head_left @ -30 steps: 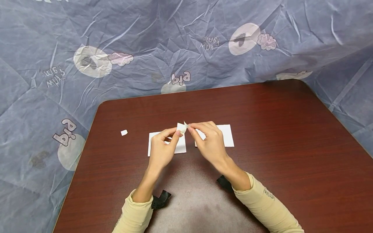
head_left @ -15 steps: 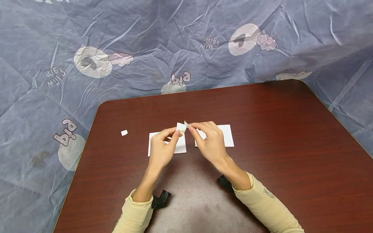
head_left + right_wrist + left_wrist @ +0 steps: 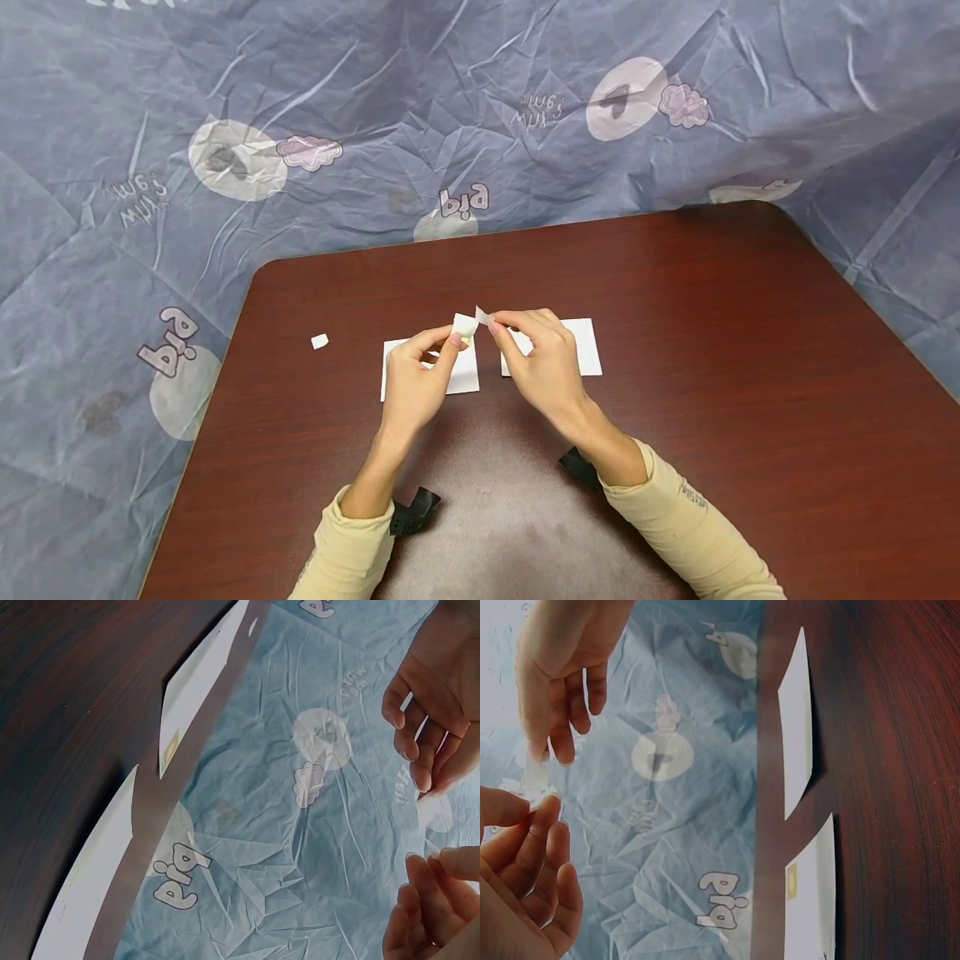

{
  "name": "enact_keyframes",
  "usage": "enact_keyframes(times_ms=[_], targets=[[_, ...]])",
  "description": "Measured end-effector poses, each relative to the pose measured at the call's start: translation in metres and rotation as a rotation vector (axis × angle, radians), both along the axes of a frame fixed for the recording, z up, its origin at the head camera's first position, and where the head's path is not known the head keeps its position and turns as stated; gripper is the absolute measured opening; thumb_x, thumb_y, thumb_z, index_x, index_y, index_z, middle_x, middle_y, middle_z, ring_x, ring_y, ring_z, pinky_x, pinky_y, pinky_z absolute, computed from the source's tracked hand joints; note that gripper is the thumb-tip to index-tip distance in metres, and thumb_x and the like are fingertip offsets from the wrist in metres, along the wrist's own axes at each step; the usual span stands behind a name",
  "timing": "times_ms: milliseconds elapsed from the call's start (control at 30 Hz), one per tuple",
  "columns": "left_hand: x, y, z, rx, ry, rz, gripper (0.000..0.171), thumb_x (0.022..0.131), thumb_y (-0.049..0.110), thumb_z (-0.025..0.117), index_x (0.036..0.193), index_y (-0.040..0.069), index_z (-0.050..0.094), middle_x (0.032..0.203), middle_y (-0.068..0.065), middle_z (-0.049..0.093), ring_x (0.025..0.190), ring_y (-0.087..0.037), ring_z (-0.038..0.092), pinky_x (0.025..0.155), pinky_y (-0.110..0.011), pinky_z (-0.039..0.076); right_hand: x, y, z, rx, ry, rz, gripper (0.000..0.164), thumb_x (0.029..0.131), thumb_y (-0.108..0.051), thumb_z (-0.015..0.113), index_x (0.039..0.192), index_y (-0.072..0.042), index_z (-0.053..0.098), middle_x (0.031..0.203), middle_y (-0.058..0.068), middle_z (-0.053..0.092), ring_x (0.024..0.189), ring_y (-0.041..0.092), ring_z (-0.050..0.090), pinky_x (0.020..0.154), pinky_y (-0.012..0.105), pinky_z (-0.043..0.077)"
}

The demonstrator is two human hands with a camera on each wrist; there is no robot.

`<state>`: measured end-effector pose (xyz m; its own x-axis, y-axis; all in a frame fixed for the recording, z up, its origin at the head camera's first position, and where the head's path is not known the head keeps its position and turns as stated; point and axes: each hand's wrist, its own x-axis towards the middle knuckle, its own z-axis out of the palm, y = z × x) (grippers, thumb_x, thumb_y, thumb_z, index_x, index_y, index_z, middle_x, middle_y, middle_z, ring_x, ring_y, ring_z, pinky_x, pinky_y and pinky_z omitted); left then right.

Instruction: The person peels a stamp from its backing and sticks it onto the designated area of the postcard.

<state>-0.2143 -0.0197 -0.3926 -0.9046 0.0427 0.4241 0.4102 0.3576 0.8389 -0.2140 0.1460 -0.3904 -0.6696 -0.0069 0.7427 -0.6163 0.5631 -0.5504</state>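
Between thumb and fingertips, my left hand [image 3: 414, 383] pinches a small white square of paper [image 3: 462, 326], which looks like a sticker. My right hand [image 3: 550, 367] pinches a thin, curled white flap [image 3: 482, 316] beside it. Whether flap and square are joined I cannot tell. Both hands are above the table, over two white rectangular cards or envelopes. The left card [image 3: 463, 380] is partly covered by my left hand, and the left wrist view shows a yellow patch [image 3: 791, 881] near its edge. The right card [image 3: 587, 348] is partly behind my right hand.
A tiny white paper scrap [image 3: 319, 341] lies on the dark red-brown table [image 3: 675, 317], left of the cards. Black straps [image 3: 415, 512] show beside both forearms. A wrinkled blue-grey printed sheet [image 3: 390, 108] hangs behind the table's far edge.
My right hand has shifted slightly up and to the right with the flap, widening the gap to the square. My left hand stays almost in place; the cards have not moved.
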Motion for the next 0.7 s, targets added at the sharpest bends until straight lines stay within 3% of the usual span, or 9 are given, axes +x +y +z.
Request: enact_keyframes(times_ms=[367,533,600,700], targets=[[-0.0003,-0.0011,0.0007,0.002,-0.006,0.005,0.014,0.09,0.005,0.061,0.094,0.0,0.074,0.078,-0.003,0.071,0.072,-0.017,0.063,0.066,-0.033,0.05,-0.0007,0.0008,0.0016,-0.015,0.008,-0.018,0.006,0.084,-0.003,0.071,0.09,-0.001,0.074,0.083,0.006,0.071,0.075,0.026,0.062,0.067,0.035,0.048],[-0.0004,-0.0031,0.0014,0.03,-0.049,0.006,0.015,0.09,0.007,0.062,0.097,0.0,0.073,0.082,-0.005,0.071,0.078,-0.017,0.063,0.068,-0.036,0.05,-0.0014,0.0017,0.0011,-0.016,0.009,-0.034,0.006,0.084,-0.003,0.071,0.089,-0.001,0.074,0.08,0.005,0.071,0.07,0.023,0.06,0.065,0.033,0.048],[-0.0005,-0.0052,0.0024,0.112,-0.105,-0.035,0.016,0.091,0.008,0.062,0.1,-0.002,0.072,0.089,-0.007,0.07,0.083,-0.018,0.061,0.07,-0.035,0.049,-0.0019,0.0023,0.0005,-0.016,0.015,-0.043,0.006,0.083,-0.003,0.072,0.089,-0.002,0.075,0.079,0.004,0.071,0.068,0.021,0.06,0.064,0.033,0.049],[-0.0011,-0.0096,0.0045,0.351,-0.25,-0.178,0.016,0.093,0.008,0.059,0.099,0.003,0.073,0.095,-0.007,0.068,0.094,-0.021,0.057,0.074,-0.033,0.048,-0.0026,0.0031,-0.0008,0.005,0.049,-0.06,0.009,0.081,-0.001,0.074,0.089,-0.003,0.075,0.079,0.004,0.071,0.067,0.02,0.061,0.061,0.032,0.048]])
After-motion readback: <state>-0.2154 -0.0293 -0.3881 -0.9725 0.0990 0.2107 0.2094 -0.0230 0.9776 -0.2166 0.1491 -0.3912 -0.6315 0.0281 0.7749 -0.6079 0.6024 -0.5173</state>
